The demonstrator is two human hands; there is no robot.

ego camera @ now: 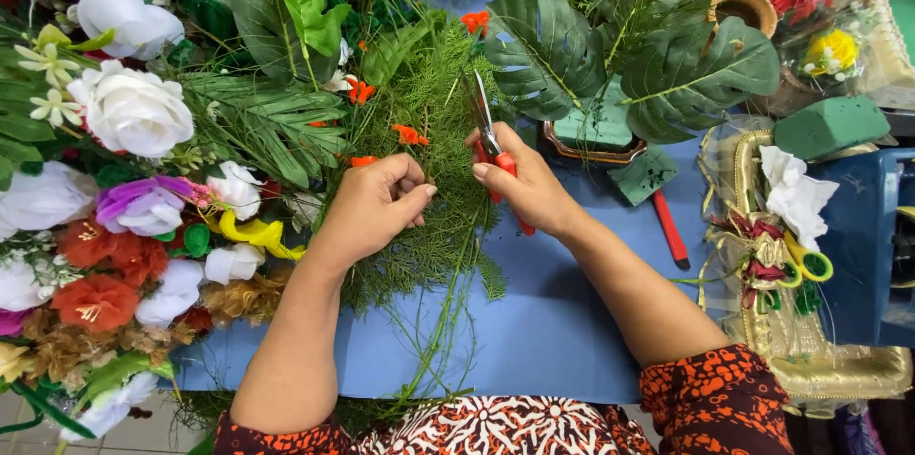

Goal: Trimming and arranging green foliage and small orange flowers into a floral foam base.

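- Feathery green fern sprigs w/ thin long stems [434, 217] are lying across the blue tabletop [543, 322], centre of view, stems trailing toward the person – spread flat so single pieces are easy to pick out.
- Left hand [376, 202] is resting on the fern; fingers are curled in, tips pinching a bit of foliage, seemingly holding it taut for the blades.
- Right hand [529, 188] is gripping red-handled scissors w/ steel blades [488, 136]; fingers are wrapped round the handles, pressed together. Blades are pointing up & away, tips parted slightly, just above the pinched sprig.
- Small orange fabric blossoms [410, 134] are sitting in the fern near the blades.
- Left of the fern: a heap of artificial flowers – big white rose [133, 112], purple bloom [143, 205], yellow curled petal [250, 231] – piled w/in reach.
- Right: broad dark-green monstera-type leaves [667, 74] are standing in a green foam block in a small tray [596, 126]; a second loose green foam brick [829, 126] is further right.
- Red stick-like tool [670, 226] is lying beside the right forearm, apart from it.
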